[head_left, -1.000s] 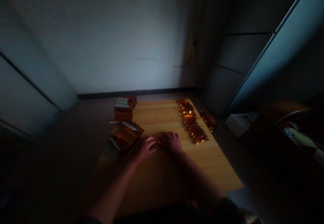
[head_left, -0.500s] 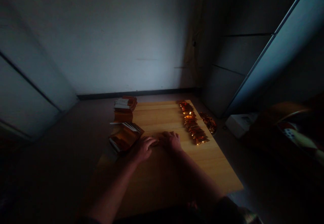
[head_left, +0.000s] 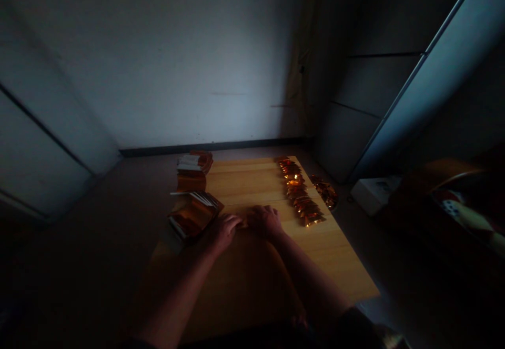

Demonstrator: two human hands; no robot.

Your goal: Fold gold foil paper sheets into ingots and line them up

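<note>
On the wooden table (head_left: 240, 178) my left hand (head_left: 226, 228) and my right hand (head_left: 266, 221) lie low, close together, with fingers bent inward. Between them is a dim brownish piece of foil paper (head_left: 243, 221), mostly covered by the fingers. Just left of my left hand sits a loose stack of copper-coloured foil sheets (head_left: 195, 215) with pale edges. Beyond it are more foil sheets (head_left: 191, 182) and a white-faced bundle (head_left: 188, 163). Right of my right hand runs a row of shiny folded foil pieces (head_left: 298, 191).
A heap of shiny foil pieces (head_left: 324, 191) lies beyond the table's right edge. A white box (head_left: 373, 195) stands on the floor near a cabinet (head_left: 355, 117). The wall (head_left: 197, 86) rises behind the table. The room is dim.
My hands stay at nearly the same place, with slight finger movement; the left has shifted a little left. More of the brownish piece shows between them. The stack and the row look unchanged.
</note>
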